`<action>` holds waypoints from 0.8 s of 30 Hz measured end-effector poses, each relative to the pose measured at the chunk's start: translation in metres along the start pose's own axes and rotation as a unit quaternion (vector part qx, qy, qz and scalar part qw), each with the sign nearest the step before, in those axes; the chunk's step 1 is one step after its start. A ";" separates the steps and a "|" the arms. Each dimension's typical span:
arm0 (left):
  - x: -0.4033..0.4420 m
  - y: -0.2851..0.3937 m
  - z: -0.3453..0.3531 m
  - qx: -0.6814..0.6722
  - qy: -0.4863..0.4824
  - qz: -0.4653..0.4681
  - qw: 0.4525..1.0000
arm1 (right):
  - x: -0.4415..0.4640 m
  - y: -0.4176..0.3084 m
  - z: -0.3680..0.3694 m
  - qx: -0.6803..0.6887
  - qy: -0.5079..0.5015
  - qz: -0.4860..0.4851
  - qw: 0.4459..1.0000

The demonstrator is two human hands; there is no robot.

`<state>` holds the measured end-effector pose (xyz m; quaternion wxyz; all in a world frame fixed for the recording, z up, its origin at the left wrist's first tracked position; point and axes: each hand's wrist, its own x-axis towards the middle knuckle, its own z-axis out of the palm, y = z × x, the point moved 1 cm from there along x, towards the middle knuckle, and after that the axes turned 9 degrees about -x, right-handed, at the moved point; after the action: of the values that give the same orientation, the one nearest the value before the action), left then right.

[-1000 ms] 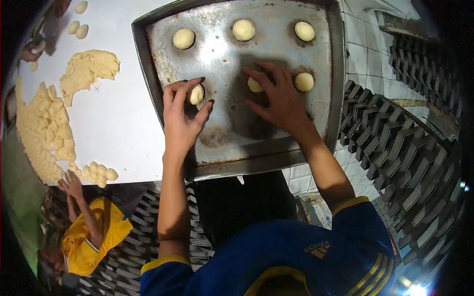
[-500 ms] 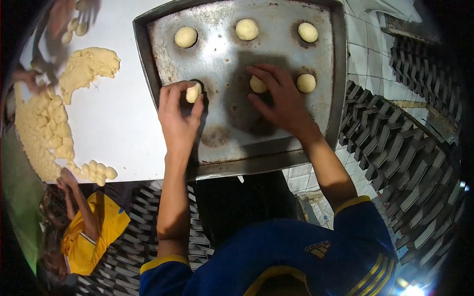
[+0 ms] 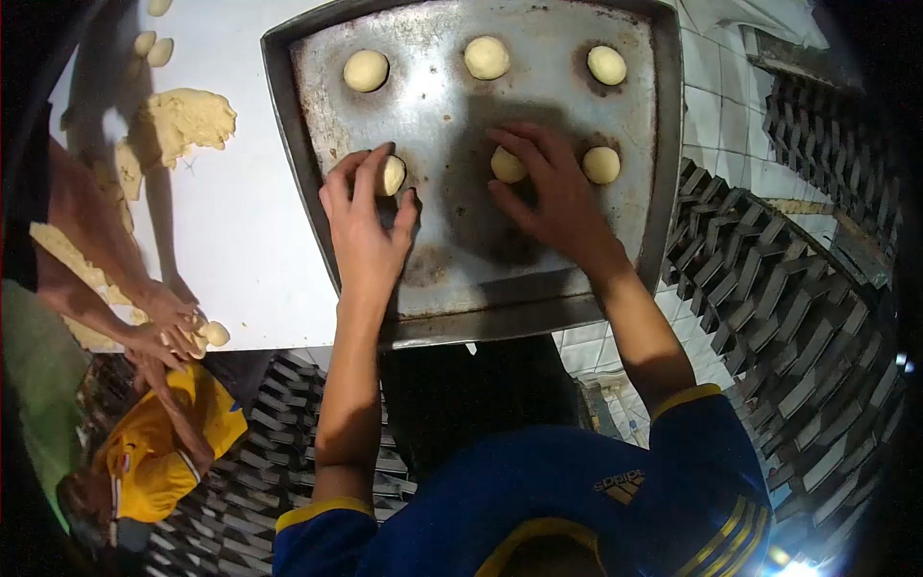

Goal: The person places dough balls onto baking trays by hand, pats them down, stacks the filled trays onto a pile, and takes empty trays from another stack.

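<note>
On a metal baking tray (image 3: 452, 221) lie pale dough balls in two rows, with three along the far row. My left hand (image 3: 367, 226) is at the tray's left side. Its fingers and thumb are spread around a dough ball (image 3: 393, 176) that rests on the metal. Over the middle of the near row, my right hand (image 3: 558, 207) has its thumb and fingers apart, beside another dough ball (image 3: 507, 165) that they partly cover. A third ball (image 3: 601, 165) sits just right of that hand.
Left of the tray is a white table with a flattened dough piece (image 3: 187, 125) and small dough pieces. A co-worker's hands (image 3: 168, 327) handle dough at the near edge. Another person in a yellow shirt (image 3: 178, 442) is below. Stacked dark metal racks (image 3: 769, 298) stand right.
My left hand's dough ball, earlier tilted between thumb and fingers, now sits on the tray with the fingers spread wider. My right hand has barely moved. A co-worker's arms have reached in from the left.
</note>
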<state>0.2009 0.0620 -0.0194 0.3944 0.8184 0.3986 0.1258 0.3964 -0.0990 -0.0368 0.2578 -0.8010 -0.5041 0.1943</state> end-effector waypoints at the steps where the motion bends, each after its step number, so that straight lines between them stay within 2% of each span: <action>1: 0.000 -0.003 0.000 0.000 -0.001 0.000 1.000 | -0.001 0.001 0.001 -0.005 -0.005 0.001 1.000; 3: 0.003 -0.014 -0.001 0.011 -0.040 -0.001 0.999 | -0.002 0.003 0.002 -0.015 -0.002 -0.010 1.000; 5: 0.004 -0.018 -0.001 -0.023 -0.030 0.001 0.999 | -0.004 0.007 0.004 -0.027 0.003 -0.021 0.999; 7: 0.004 -0.017 -0.003 -0.039 -0.034 -0.038 0.998 | -0.005 0.011 0.006 -0.033 -0.036 -0.005 0.999; 11: 0.004 -0.017 -0.001 -0.011 -0.038 -0.041 0.998 | -0.004 0.012 0.005 -0.040 -0.019 -0.025 0.999; 14: 0.005 -0.012 -0.003 0.015 -0.051 -0.017 0.998 | -0.002 0.006 0.000 -0.038 -0.036 -0.016 0.999; 16: 0.004 -0.005 -0.002 0.047 -0.030 0.066 0.996 | -0.003 0.003 -0.003 -0.048 -0.026 -0.024 0.998; 17: 0.005 -0.007 0.000 0.046 -0.031 0.066 0.996 | -0.003 0.003 -0.001 -0.049 -0.027 -0.024 0.998; 19: 0.005 -0.016 0.011 0.032 -0.071 0.100 0.992 | -0.004 0.003 0.007 -0.080 -0.011 -0.060 0.995; 20: 0.002 -0.021 0.018 0.093 -0.113 0.082 0.986 | -0.006 0.004 0.015 -0.079 -0.012 -0.060 0.995; 22: -0.004 -0.028 0.030 0.134 -0.110 0.088 0.981 | -0.008 0.005 0.028 -0.149 -0.034 -0.085 0.985; 23: -0.004 -0.031 0.033 0.175 -0.104 0.097 0.974 | -0.007 0.009 0.027 -0.151 -0.032 -0.085 0.984; 24: -0.002 -0.027 0.029 0.157 -0.127 0.067 0.977 | -0.003 0.012 0.024 -0.111 -0.052 -0.075 0.990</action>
<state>0.1999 0.0549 -0.0578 0.2987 0.9044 0.3041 -0.0170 0.3904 -0.1011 -0.0629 0.1549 -0.7735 -0.5937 0.1589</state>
